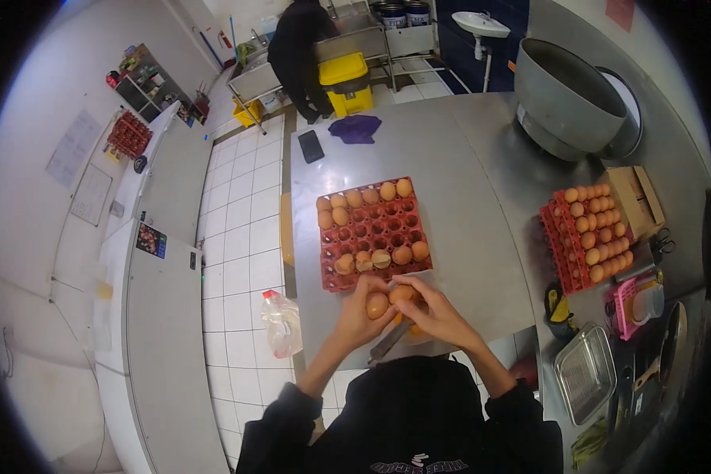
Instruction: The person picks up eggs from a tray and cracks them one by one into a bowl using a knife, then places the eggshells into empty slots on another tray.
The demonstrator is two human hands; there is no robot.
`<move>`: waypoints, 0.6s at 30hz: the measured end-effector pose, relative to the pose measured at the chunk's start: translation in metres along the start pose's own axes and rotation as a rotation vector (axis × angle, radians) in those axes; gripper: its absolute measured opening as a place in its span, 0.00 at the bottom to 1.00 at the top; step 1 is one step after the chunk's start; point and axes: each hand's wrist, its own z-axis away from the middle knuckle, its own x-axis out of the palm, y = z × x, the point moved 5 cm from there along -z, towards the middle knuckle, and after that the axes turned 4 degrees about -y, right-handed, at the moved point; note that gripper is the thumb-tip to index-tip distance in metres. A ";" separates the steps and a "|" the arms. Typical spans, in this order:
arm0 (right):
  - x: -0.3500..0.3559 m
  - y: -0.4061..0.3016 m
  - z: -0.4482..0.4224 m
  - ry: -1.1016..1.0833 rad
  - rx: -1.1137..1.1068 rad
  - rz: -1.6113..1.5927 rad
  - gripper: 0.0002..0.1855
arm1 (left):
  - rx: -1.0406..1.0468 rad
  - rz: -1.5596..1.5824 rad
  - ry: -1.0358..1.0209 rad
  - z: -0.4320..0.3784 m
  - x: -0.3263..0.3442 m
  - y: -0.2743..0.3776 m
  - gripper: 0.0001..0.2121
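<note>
My left hand [355, 323] is curled around a brown egg [377, 306]. Fingers of my right hand [438, 320] grip a second brown egg [401, 294], and the two hands meet over a clear container [431, 351]. Orange yolk [416, 330] shows in it, partly hidden by my hands. A grey flat-sided utensil [388, 342] leans at its near side. Just beyond my hands, a red plastic egg tray [370, 282] holds whole eggs in its far rows. Its near row has opened eggshells [381, 259] beside two eggs that look whole.
A phone [311, 146] and purple cloth [355, 128] lie at the steel table's [450, 172] far end. Stacked egg trays [560, 260], a wire basket [586, 373] and a large metal bowl [569, 101] stand right. A plastic bag [280, 326] is left. Someone stands by the sinks.
</note>
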 end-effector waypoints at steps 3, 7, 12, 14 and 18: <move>0.037 0.039 -0.041 -0.008 0.178 -0.296 0.24 | -0.052 -0.037 0.214 0.013 -0.013 -0.034 0.16; 0.086 0.059 -0.123 -0.020 0.043 -0.258 0.21 | -0.261 0.214 0.456 0.021 -0.047 -0.078 0.16; 0.131 0.067 -0.178 -0.245 0.011 0.050 0.19 | -0.412 0.095 0.628 0.038 -0.072 -0.160 0.16; 0.136 0.067 -0.184 -0.223 -0.324 0.596 0.20 | -0.239 -0.274 0.566 0.042 -0.070 -0.172 0.18; 0.111 0.063 -0.213 -0.298 -0.070 0.451 0.19 | -0.376 -0.141 0.556 0.045 -0.060 -0.173 0.19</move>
